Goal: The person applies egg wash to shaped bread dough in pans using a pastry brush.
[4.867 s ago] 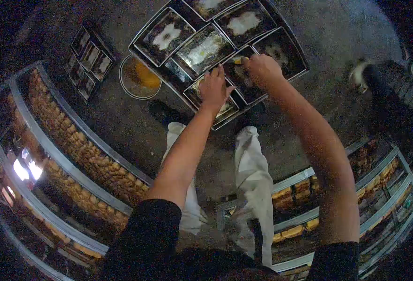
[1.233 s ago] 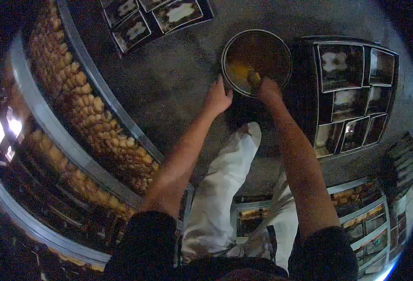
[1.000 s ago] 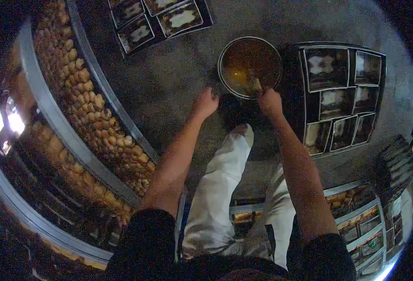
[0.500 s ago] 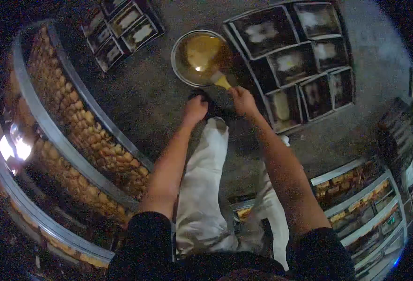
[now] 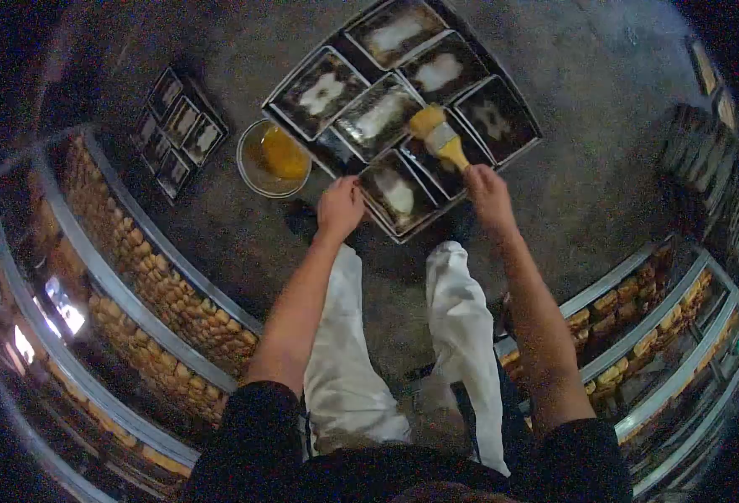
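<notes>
Head view: brush (image 5: 445, 142) in right fingers (image 5: 476, 178)

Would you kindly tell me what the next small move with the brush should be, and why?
I would probably lower the brush to one of the tins below and stroke its inside. The right hand grips the handle, and the yellowish bristles are over the tins, clear of the bowl of yellow liquid.
</notes>
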Available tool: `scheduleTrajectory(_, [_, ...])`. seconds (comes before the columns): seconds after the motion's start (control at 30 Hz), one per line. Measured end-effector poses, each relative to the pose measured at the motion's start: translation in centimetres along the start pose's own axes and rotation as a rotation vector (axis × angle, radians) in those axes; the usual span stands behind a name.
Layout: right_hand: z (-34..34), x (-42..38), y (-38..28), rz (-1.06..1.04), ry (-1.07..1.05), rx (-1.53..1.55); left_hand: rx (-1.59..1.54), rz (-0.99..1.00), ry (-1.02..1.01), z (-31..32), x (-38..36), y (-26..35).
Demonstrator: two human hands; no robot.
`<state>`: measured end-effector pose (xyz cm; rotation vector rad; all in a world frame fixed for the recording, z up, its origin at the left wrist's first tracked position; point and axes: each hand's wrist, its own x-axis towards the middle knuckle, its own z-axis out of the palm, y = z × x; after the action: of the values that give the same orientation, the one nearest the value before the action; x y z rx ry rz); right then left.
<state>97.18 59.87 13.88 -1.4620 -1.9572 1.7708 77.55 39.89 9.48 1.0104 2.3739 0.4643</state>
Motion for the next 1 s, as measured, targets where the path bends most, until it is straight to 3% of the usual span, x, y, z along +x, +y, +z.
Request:
scheduleTrajectory(0.1, [-5.7,2.4,2.1,0.114,0.136,-0.361,0.013,0.141,0.027,3.7,1.8,4.5])
scheduleTrajectory(0.3, [-10.0,7.4,2.2,-0.088,0.108,-0.801,0.107,0.183,0.090,7.4,5.8,13.9])
scheduleTrajectory(0.4, [-9.4,10.2,4.2,-0.017,0.074,-0.704,0.162,0.221,0.193,9.7,9.5,14.8])
scheduleTrajectory(0.53, [-7.8,12.4,3.8,0.112,0.049,-0.545,0.176,0.180,0.131,10.1,13.2,15.6])
scheduleTrajectory(0.73, [-7.4,12.2,4.2,0.331,0.075,-0.540,0.419,0.318,-0.039,10.1,14.9,15.6])
scheduleTrajectory(0.83, [-9.1,9.8,1.1,0.438,0.098,-0.694,0.464,0.350,-0.016,10.7,14.9,15.5])
scheduleTrajectory(1.0, [-9.7,8.8,-1.2,0.388,0.006,-0.906,0.470,0.321,-0.130,10.2,15.2,16.0])
